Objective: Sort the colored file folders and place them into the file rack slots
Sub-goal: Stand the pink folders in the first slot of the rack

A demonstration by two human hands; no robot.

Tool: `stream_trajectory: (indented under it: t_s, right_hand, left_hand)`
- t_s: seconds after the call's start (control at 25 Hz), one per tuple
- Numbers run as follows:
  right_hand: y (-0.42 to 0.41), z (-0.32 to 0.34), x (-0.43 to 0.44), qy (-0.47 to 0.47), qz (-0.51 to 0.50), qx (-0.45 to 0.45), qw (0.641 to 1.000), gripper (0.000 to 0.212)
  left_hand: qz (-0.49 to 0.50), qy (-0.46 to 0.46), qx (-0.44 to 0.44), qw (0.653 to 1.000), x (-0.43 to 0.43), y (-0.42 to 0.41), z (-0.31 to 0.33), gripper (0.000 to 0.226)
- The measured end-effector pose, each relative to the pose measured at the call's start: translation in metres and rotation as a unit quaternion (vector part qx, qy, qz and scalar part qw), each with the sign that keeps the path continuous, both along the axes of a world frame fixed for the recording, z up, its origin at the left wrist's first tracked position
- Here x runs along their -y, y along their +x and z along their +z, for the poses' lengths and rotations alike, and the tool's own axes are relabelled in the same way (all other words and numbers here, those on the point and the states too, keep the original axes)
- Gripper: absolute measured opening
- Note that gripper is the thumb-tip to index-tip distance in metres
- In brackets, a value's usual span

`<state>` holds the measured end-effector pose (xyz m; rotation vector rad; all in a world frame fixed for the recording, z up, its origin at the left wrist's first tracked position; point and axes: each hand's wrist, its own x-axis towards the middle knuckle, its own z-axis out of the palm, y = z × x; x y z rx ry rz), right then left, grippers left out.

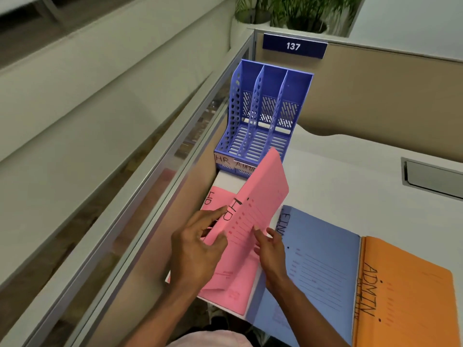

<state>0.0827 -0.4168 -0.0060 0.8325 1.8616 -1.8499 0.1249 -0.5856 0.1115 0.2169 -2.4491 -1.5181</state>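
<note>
A blue three-slot file rack [265, 113] stands at the desk's far left corner, its slots holding nothing, with "HR" and "ADMIN" labels on its front. A pink folder marked "HR" [260, 194] is tilted up off the desk; my left hand [198, 249] grips its lower left edge and my right hand [270, 249] pinches its lower right edge. More pink "HR" folders [233, 279] lie flat beneath. To the right lie a blue folder [318, 266] and an orange "ADMIN" folder [406, 296].
The white desk [350, 176] has a grey cable hatch [433, 176] at the right. A beige partition with a "137" sign [294, 46] stands behind the rack. A glass divider rail [160, 176] runs along the desk's left edge. Potted plants [295, 11] stand beyond.
</note>
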Motion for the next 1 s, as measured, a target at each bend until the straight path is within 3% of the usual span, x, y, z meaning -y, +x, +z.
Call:
stream_trajectory:
  t_s: [0.08, 0.24, 0.36, 0.72, 0.88, 1.0]
  right_hand:
    - [-0.015, 0.010, -0.011, -0.071, -0.018, -0.025, 0.997, 0.062]
    - [-0.047, 0.028, -0.033, -0.081, 0.009, -0.112, 0.990, 0.056]
    - [-0.064, 0.039, -0.043, -0.094, 0.020, -0.157, 0.983, 0.053]
    - [-0.157, 0.122, -0.021, -0.011, 0.101, -0.315, 0.944, 0.070]
    - [-0.224, 0.187, 0.004, 0.029, 0.125, -0.340, 0.932, 0.094]
    - [-0.266, 0.235, 0.024, -0.003, 0.136, -0.318, 0.938, 0.098]
  left_hand:
    - [0.004, -0.004, -0.036, 0.999, -0.004, 0.005, 0.012, 0.057]
    - [0.024, -0.039, -0.087, 0.995, -0.008, 0.015, 0.028, 0.055]
    - [0.065, -0.040, -0.079, 0.994, -0.010, 0.024, 0.036, 0.050]
    - [0.110, -0.086, -0.113, 0.984, 0.022, -0.014, 0.060, 0.051]
    - [0.108, -0.142, -0.174, 0.968, 0.037, -0.065, 0.069, 0.031]
    - [0.130, -0.173, -0.178, 0.960, 0.042, -0.104, 0.066, 0.021]
